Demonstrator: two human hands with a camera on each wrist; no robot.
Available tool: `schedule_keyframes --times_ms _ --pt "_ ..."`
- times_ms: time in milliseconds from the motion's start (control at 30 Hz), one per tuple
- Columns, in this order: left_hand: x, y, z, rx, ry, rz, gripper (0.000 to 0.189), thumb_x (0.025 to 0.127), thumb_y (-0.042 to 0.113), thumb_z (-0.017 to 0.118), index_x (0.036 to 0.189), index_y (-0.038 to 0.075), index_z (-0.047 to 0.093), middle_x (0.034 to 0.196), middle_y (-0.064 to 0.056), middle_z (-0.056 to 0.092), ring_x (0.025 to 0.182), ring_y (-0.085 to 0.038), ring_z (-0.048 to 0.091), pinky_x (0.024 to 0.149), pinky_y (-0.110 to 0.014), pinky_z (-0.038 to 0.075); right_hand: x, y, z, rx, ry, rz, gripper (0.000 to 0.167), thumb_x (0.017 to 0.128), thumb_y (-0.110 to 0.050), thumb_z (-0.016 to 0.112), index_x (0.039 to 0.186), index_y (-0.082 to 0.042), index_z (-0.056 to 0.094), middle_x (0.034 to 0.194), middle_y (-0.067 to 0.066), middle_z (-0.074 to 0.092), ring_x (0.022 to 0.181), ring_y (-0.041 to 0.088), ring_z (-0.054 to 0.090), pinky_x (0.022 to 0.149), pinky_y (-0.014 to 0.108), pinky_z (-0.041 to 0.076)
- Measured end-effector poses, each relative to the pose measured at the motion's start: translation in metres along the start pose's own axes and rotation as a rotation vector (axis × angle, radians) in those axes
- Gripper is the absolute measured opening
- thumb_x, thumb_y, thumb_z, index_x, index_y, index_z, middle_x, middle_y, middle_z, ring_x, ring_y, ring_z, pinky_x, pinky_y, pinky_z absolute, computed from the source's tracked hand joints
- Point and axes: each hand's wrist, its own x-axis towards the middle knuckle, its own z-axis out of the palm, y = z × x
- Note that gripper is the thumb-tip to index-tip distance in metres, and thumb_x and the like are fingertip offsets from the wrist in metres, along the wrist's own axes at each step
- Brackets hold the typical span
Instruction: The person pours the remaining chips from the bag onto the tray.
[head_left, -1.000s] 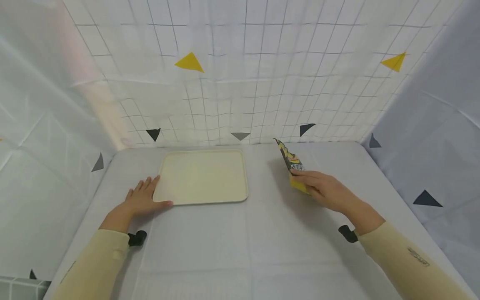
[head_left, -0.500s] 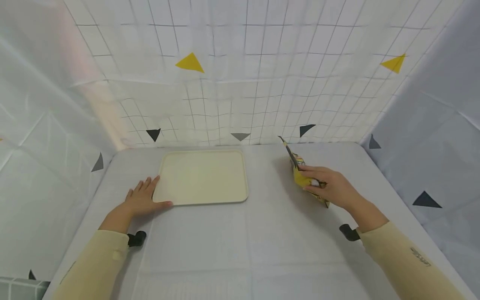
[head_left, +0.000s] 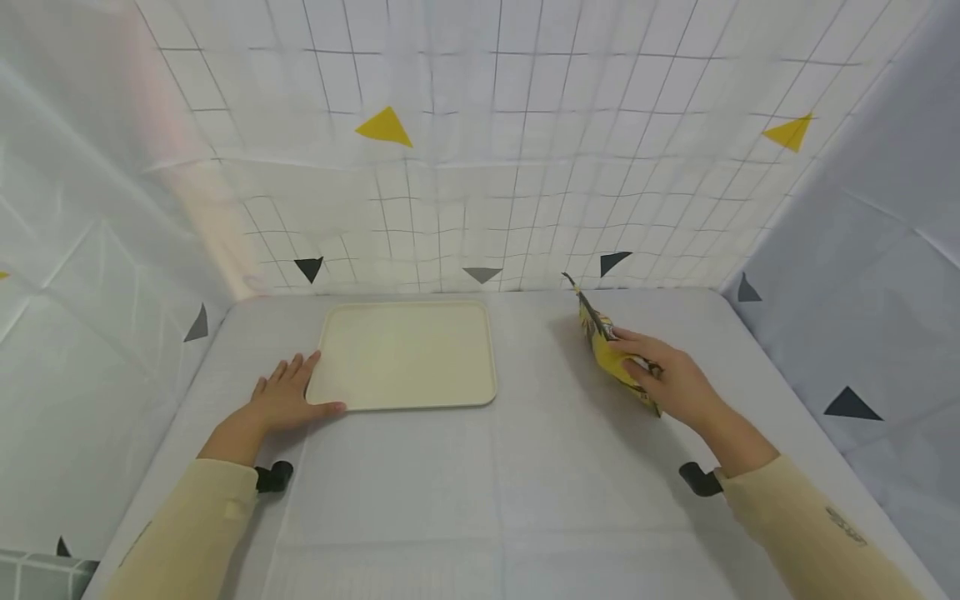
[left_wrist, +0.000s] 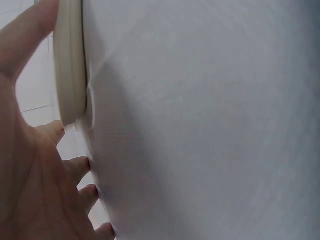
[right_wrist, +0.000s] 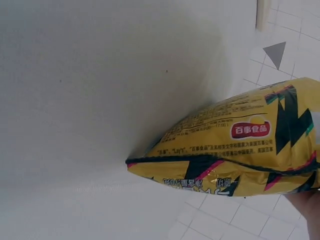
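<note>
A cream rectangular tray (head_left: 401, 354) lies flat toward the back of the table, left of centre. My left hand (head_left: 281, 402) rests at its near left corner with fingers spread, the thumb along the front edge. In the left wrist view the thumb lies against the tray's rim (left_wrist: 71, 65). To the right, my right hand (head_left: 671, 379) pinches a yellow and black chip bag (head_left: 611, 358) by its side, thumb toward me. The bag stands on edge, slanting from back left to front right. Printed text and a red label show on the bag (right_wrist: 220, 135) in the right wrist view.
A white cloth covers the table (head_left: 405, 500). White sheeting with a grid and coloured triangles forms the back wall (head_left: 465, 192), and plain sheets hang at both sides. A grey-green tiled object (head_left: 45, 575) shows at the lower left corner.
My right hand has turned the chip bag from its front face to nearly edge-on and shifted it slightly right. The left hand and the tray have stayed put.
</note>
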Motion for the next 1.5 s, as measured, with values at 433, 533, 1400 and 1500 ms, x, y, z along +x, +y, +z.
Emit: schedule_keyframes --times_ms 433,533,1400,1500 --pt "-0.005 0.003 -0.004 0.003 -0.008 -0.007 0.121 0.081 0.074 0.064 0.159 -0.001 0.011 0.158 -0.039 0.008 0.144 -0.06 0.003 0.109 -0.077 0.004 0.002 0.011 -0.007 0.15 -0.12 0.179 0.065 0.085 -0.002 0.079 0.143 -0.023 0.056 0.157 0.004 0.042 0.141 0.043 0.036 0.104 0.065 0.037" --pt "-0.005 0.003 -0.004 -0.003 -0.009 -0.011 0.12 0.081 0.073 0.064 0.159 -0.001 0.011 0.158 -0.038 0.007 0.144 -0.06 0.003 0.109 -0.077 0.003 0.003 0.013 -0.006 0.137 -0.12 0.171 0.065 0.086 -0.001 0.077 0.143 -0.025 0.056 0.158 0.001 0.041 0.14 0.041 0.039 0.101 0.056 0.045" --pt "-0.001 0.003 -0.003 -0.012 -0.01 -0.001 0.121 0.08 0.075 0.064 0.159 0.001 0.01 0.16 -0.036 0.006 0.145 -0.058 0.002 0.11 -0.076 0.001 0.009 -0.016 -0.015 0.062 0.293 -0.209 0.071 0.066 0.024 0.08 0.13 -0.002 0.065 0.148 0.013 0.052 0.137 0.002 0.044 0.103 0.01 0.037" --pt "-0.003 0.006 -0.004 -0.016 -0.008 0.0 0.12 0.08 0.073 0.065 0.159 -0.001 0.012 0.159 -0.037 0.007 0.144 -0.059 0.003 0.109 -0.076 0.002 0.011 -0.019 -0.014 0.081 0.31 -0.218 0.071 0.064 0.025 0.08 0.129 0.0 0.065 0.145 0.015 0.055 0.136 0.002 0.045 0.102 0.01 0.039"
